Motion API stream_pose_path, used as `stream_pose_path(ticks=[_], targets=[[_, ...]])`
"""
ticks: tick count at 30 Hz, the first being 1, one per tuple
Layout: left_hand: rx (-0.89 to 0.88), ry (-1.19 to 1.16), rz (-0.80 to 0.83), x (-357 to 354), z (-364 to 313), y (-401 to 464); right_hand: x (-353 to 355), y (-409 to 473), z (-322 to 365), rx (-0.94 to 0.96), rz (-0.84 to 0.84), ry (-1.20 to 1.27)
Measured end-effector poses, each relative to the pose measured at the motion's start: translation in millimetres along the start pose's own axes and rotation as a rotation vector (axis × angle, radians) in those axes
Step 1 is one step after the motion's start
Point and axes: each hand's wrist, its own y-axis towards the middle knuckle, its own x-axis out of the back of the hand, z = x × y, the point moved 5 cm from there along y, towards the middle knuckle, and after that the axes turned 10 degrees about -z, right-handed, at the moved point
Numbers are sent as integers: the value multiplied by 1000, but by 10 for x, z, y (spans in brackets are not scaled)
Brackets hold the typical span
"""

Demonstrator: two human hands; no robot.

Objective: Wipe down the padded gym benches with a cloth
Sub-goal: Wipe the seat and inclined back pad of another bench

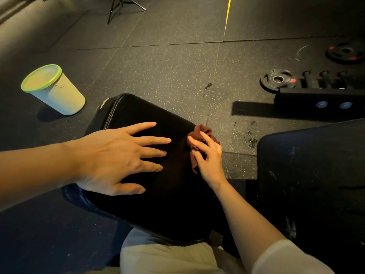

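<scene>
A black padded bench seat (pixel 158 198) fills the middle of the view, with white stitching along its far left edge. My left hand (pixel 116 157) lies flat on the pad with its fingers spread and straight. A crumpled dark red cloth (pixel 199 133) sits at the pad's right edge. My right hand (pixel 207 157) rests on the cloth and presses it against that edge, with its fingers bent over the fabric. Part of the cloth is hidden under this hand. A second black pad (pixel 312 184) stands to the right, scuffed with pale marks.
A white tub with a green lid (pixel 53 89) stands on the rubber floor at the left. Weight plates (pixel 277 79) and a black rack base (pixel 320 101) lie at the right. Tripod legs (pixel 120 6) stand at the far top. Wet spots mark the floor (pixel 250 137).
</scene>
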Motion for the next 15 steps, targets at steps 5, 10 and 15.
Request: stream_pose_path(ticks=[5, 10, 15], targets=[[10, -11, 21, -36, 2, -13, 150, 39, -364, -403, -192, 77], [-8, -3, 15, -25, -7, -11, -111, -187, 313, -33, -136, 98], [-12, -24, 18, -40, -9, 6, -189, -19, 186, -4, 19, 43]])
